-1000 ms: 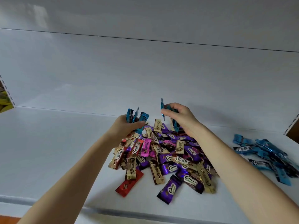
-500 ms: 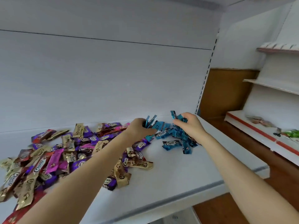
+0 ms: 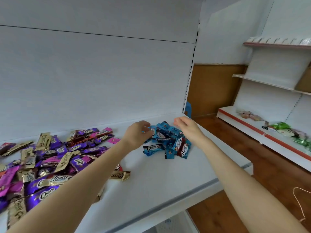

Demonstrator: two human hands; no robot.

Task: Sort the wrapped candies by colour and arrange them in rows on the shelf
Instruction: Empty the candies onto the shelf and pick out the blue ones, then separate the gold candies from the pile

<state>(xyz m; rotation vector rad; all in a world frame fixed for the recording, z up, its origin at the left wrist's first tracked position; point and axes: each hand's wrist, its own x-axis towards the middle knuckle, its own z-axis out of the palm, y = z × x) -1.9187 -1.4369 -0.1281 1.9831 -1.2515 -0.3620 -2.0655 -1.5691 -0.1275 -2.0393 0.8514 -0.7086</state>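
Observation:
A heap of blue wrapped candies [image 3: 170, 143] lies on the white shelf [image 3: 159, 180] near its right end. My left hand [image 3: 137, 134] hovers at the heap's left edge, fingers loosely curled, fingertips touching the nearest blue wrappers. My right hand [image 3: 187, 127] hangs just above the heap's far right side, fingers relaxed, holding nothing. A large mixed pile of purple, gold, pink and red candies [image 3: 55, 158] covers the shelf's left part, partly hidden by my left forearm.
A stray gold candy [image 3: 119, 175] lies alone between the piles. The shelf's right end and slotted upright [image 3: 190, 73] are close to the blue heap. Across the wooden floor another shelf unit [image 3: 252, 126] holds green packets [image 3: 281, 126].
Both hands carried blue candies from the mixed pile rightward to the blue heap and let them go there; the view has swung right with them.

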